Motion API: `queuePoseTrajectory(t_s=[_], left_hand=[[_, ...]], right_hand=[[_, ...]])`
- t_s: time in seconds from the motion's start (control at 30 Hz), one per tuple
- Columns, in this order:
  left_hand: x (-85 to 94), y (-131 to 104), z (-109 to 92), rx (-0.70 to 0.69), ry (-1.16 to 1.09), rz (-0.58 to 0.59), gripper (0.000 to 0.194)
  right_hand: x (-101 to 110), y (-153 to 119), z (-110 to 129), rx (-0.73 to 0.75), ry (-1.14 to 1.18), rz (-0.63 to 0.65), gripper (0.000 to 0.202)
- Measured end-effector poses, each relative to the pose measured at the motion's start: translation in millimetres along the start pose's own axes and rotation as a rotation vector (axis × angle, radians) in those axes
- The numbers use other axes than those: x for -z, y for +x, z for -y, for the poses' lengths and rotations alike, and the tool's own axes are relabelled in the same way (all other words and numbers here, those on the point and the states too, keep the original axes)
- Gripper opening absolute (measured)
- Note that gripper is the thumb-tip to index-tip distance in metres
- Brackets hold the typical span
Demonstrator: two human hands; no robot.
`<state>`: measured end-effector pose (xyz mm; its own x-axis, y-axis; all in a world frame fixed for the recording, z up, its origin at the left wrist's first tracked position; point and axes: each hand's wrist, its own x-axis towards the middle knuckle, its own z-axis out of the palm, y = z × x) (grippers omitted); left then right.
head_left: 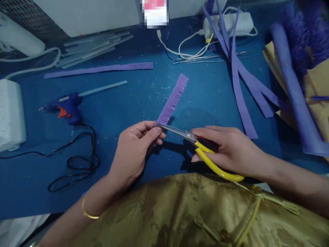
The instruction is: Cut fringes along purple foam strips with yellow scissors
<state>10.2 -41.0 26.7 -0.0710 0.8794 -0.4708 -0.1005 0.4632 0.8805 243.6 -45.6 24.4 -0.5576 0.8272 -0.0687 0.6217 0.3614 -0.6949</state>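
Observation:
A purple strip [172, 99], fringed with fine cuts along its right edge, slants up and away from my left hand [138, 145]. The thumb and fingers of that hand pinch its near end. My right hand [228, 147] grips scissors [218, 169] with yellow handles. Their metal blades point left and lie at the strip's lower end, close to my left thumb; the blades look nearly closed. Part of the strip under my left fingers is hidden.
A blue glue gun [70, 106] with a black cord lies left. Behind it are another purple strip [102, 69] and clear glue sticks [95, 49]. Long purple strips [241, 92], a white power strip [241, 24] and brown paper [317, 82] are at right.

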Motion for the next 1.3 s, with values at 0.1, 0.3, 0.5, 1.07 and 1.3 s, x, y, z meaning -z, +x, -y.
queuePoseTrajectory(t_s=[0.1,0.3,0.5,1.07,1.3], left_hand=[[0.7,1,1,0.004,-0.020,0.012,0.006],[1.0,2,2,0.029,-0.044,0.050,0.005],[0.6,1,2,0.041,-0.055,0.060,0.006],[1.2,2,0,0.029,-0.085,0.034,0.007],[2.8,4,-7,0.151,-0.174,0.104,0.011]], right_hand=[[-1,0,0,0.004,0.007,-0.002,0.046],[-4,0,-1,-0.015,-0.006,-0.012,0.050],[-1,0,-1,0.007,0.003,-0.002,0.050],[0,0,1,0.046,0.013,-0.025,0.047],[0,-1,-1,0.055,0.036,-0.027,0.044]])
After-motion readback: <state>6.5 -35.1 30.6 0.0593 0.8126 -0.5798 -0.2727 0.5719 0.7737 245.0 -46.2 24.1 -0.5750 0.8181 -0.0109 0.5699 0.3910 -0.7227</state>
